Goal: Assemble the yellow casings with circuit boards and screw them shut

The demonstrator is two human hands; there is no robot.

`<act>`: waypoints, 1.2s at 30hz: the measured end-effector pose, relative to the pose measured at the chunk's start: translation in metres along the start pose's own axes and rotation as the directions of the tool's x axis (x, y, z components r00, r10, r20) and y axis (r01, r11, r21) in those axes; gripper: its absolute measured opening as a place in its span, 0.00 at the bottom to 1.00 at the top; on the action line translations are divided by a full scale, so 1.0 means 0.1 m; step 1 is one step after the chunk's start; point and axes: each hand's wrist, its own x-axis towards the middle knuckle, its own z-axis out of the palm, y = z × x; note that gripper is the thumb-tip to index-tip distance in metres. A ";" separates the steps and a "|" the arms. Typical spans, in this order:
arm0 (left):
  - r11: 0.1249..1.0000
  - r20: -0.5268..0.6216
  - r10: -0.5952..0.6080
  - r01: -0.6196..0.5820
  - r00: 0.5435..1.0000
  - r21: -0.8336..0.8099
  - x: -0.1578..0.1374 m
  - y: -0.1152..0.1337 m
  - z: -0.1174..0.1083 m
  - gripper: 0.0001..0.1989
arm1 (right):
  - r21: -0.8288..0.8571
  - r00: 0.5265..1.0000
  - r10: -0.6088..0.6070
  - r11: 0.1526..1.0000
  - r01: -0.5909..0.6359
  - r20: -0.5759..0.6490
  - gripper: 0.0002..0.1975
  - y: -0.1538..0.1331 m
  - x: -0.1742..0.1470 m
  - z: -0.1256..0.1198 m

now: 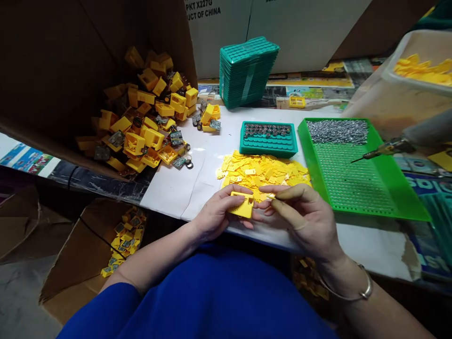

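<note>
Head view: at the surface's front edge (pixel 169 207), a part-covered yellow case (pixel 243 207) is held by the left grip (pixel 215 212), an indistinct sliver (pixel 270 196) by the right grip (pixel 316 221).

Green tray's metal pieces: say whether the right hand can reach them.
Likely yes: the metal pieces lie uncovered near the right hand, though its fingers seem to pinch a small yellow piece and a screwdriver juts over the green tray.

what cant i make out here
Head view: underside of the yellow case, hidden by the left hand.
Head view: shape of the small piece, partly covered by the right hand.
Head view: rear of the pointed tool, cut off by right edge.
Head view: start of the lettering, hidden by the carton.
</note>
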 end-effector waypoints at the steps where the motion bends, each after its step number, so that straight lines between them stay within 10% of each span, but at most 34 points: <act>1: 1.000 -0.008 0.006 -0.006 1.000 -0.004 -0.01 0.00 0.00 0.15 | 0.075 0.998 0.060 0.995 -0.061 0.017 0.07 -0.01 0.00 0.00; 5: 1.000 -0.011 0.018 -0.018 1.000 -0.013 -0.02 0.00 -0.01 0.16 | 0.034 0.994 0.083 0.996 -0.086 0.064 0.05 -0.02 0.00 -0.06; 10: 1.000 0.034 0.022 -0.023 0.999 0.014 -0.03 -0.02 -0.03 0.16 | -0.480 0.945 -0.264 0.815 0.325 0.193 0.09 -0.03 0.00 -0.16; 16: 0.996 0.078 0.063 -0.069 0.995 0.064 -0.04 -0.05 -0.03 0.16 | -0.505 0.889 -0.348 0.733 0.456 0.297 0.14 -0.13 -0.04 -0.16; 27: 0.864 0.176 0.190 -0.250 0.966 0.437 -0.07 -0.12 -0.04 0.16 | -0.266 0.992 0.032 0.964 0.003 0.125 0.06 -0.21 0.00 -0.04; 36: 0.926 0.096 0.167 -0.190 0.981 0.326 -0.08 -0.07 -0.03 0.17 | 0.102 0.890 0.433 0.888 -0.449 0.145 0.24 -0.10 0.03 -0.02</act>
